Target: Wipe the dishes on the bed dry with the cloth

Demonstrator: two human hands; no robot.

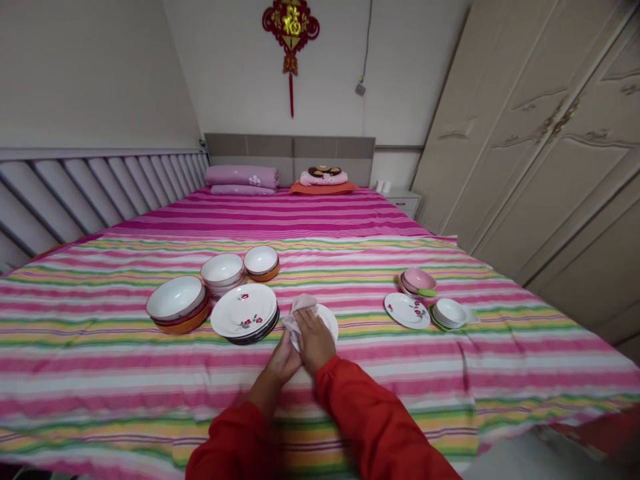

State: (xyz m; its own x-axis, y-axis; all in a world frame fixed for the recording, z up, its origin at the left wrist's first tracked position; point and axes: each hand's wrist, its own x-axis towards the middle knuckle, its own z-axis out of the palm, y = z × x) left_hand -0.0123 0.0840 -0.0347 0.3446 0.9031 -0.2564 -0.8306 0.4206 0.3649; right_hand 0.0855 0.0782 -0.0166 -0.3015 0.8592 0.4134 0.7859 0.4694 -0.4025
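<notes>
A white plate (329, 321) is in front of me over the striped cloth. My left hand (285, 358) is closed at its near left edge, with a pale wiping cloth (303, 306) beside the fingers. Laid over the plate, my right hand (318, 341) presses that cloth against its surface. Both hands and the cloth hide much of the plate. Just left stands a stack of plates (245, 311), the top one white with red flowers. To the right lies one flowered plate (407, 311).
Stacked bowls stand at the left: large (176, 299), medium (223, 270) and small (261, 260). On the right are pink bowls (419, 279) and small white bowls (451, 312) with green pieces. Everything rests on a bed with a striped sheet (350, 267); a wardrobe (540, 147) stands right.
</notes>
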